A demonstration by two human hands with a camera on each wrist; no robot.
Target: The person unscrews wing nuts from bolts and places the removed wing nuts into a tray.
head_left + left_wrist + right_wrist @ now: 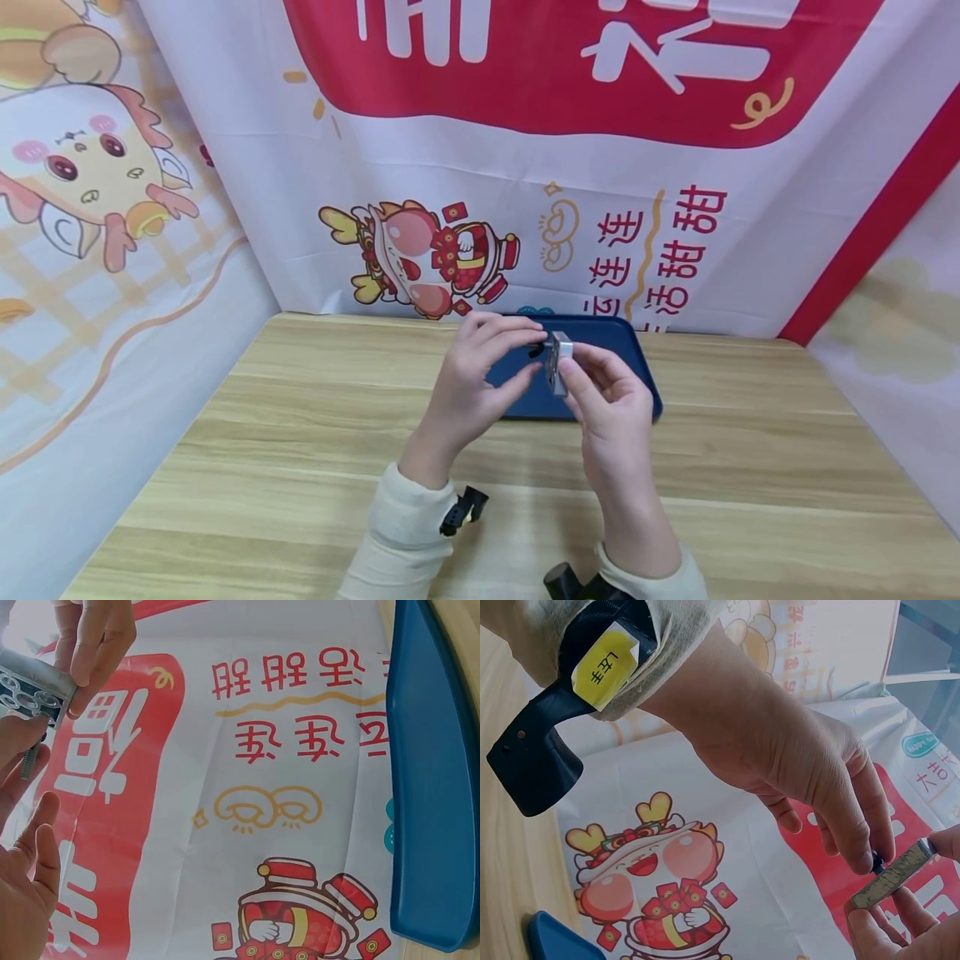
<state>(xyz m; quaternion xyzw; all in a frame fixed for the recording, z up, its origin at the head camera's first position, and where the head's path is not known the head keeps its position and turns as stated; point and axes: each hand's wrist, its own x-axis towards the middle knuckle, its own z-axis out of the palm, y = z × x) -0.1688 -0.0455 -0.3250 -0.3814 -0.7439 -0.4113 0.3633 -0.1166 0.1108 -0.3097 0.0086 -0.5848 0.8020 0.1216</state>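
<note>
A small silver metal block (pixel 558 363) with a patterned face of round openings is held up above the tray. My right hand (pixel 617 398) grips its edge between thumb and fingers. My left hand (pixel 474 375) is at the block's left face, its thumb and a fingertip pinching a small threaded screw (pixel 30 761) beside it. A dark piece (pixel 876 862) shows at those fingertips in the right wrist view. The left hand's other fingers stand apart from the block. How far the screw enters the block is hidden.
A dark blue tray (pixel 517 408) lies on the wooden table (pixel 300 467) beneath the hands, against the back. Behind it hangs a printed white and red cloth (pixel 285 167). A printed cloth also hangs along the left side. Black camera straps (pixel 465 510) sit on the wrists.
</note>
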